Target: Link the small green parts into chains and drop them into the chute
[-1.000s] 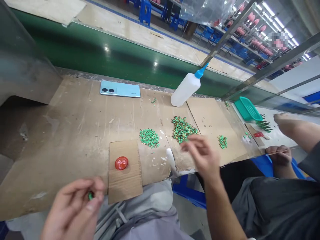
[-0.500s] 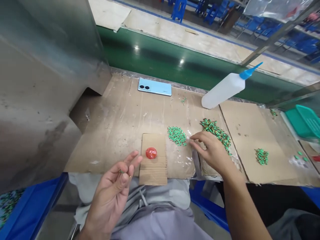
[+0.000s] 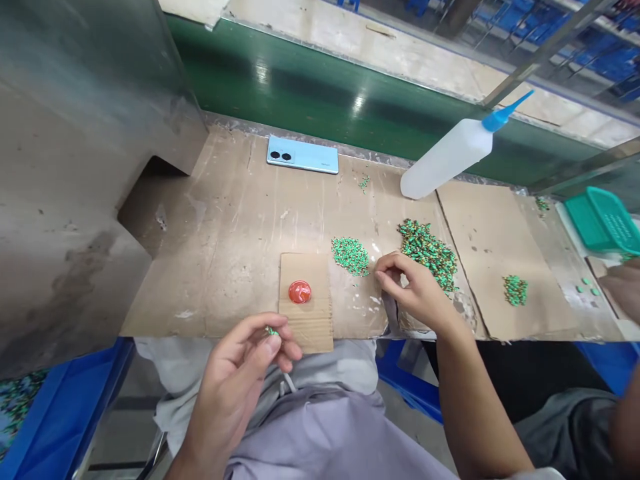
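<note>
Between the thumb and forefinger of my left hand (image 3: 245, 367) is a small green piece (image 3: 272, 331). That hand is in front of a cardboard strip (image 3: 313, 327) with a round, shiny red thing (image 3: 300, 292) on it. My right hand (image 3: 417, 287) has thumb and forefinger tips brought together in a pinch; whatever they hold, if anything, is too small to make out. Just left of its fingertips lies a flat pile of small green pieces (image 3: 350, 256). A larger heap of green and gold pieces (image 3: 433, 257) lies behind the same hand.
A light blue phone (image 3: 310, 157) and a white bottle with a blue nozzle (image 3: 450, 157) are at the back. To the right are a small green pile (image 3: 515, 291), a green basket (image 3: 600, 217) and another person's hand (image 3: 625, 287). Metal housing (image 3: 85, 133) stands left.
My left hand has turned and moved slightly right, its fingers now closed round the green piece. My right finger and thumb have come together. Another person's hand has appeared at the right.
</note>
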Available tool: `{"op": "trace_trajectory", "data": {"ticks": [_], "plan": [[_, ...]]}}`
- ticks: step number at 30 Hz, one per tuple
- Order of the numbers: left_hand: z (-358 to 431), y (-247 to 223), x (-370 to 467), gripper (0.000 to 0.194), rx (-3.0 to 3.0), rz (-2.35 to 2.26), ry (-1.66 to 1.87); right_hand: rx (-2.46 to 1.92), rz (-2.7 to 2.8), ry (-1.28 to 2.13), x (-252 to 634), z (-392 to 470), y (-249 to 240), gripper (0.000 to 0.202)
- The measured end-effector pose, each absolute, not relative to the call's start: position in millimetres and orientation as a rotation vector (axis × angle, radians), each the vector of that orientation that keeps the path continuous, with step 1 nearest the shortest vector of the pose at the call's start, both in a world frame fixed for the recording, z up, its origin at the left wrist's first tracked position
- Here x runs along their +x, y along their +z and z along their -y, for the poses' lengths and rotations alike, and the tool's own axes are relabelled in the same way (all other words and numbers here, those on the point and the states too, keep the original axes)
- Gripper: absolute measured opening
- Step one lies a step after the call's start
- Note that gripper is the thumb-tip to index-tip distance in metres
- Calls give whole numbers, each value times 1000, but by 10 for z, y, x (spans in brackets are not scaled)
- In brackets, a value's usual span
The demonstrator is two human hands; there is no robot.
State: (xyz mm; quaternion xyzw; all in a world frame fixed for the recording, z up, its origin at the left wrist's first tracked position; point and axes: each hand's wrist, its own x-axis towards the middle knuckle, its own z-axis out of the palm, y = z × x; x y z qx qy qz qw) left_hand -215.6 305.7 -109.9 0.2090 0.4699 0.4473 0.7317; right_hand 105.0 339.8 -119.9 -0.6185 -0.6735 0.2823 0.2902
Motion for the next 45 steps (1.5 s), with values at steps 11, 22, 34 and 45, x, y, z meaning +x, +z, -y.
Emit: {"op": "trace_trajectory", "data": {"ticks": [11,22,34,45], "plan": [[-3011,-1127,-1963,24,669,-869,766,-1154,1520,1133,245,-3065,-1117,11],[-2976,-1009,-1993,23,866,-1206,731,-1131,1934,773,1,-2949,-1187,15],[-2958,-1002,-2087,30,771,-1118,738,-1035,1590,1110,-124,-2990,-1270,11],[-2993,-967,-2198,25,850,-1157,620,-953,1626,1237,-215,-3029,-1218,11]]}}
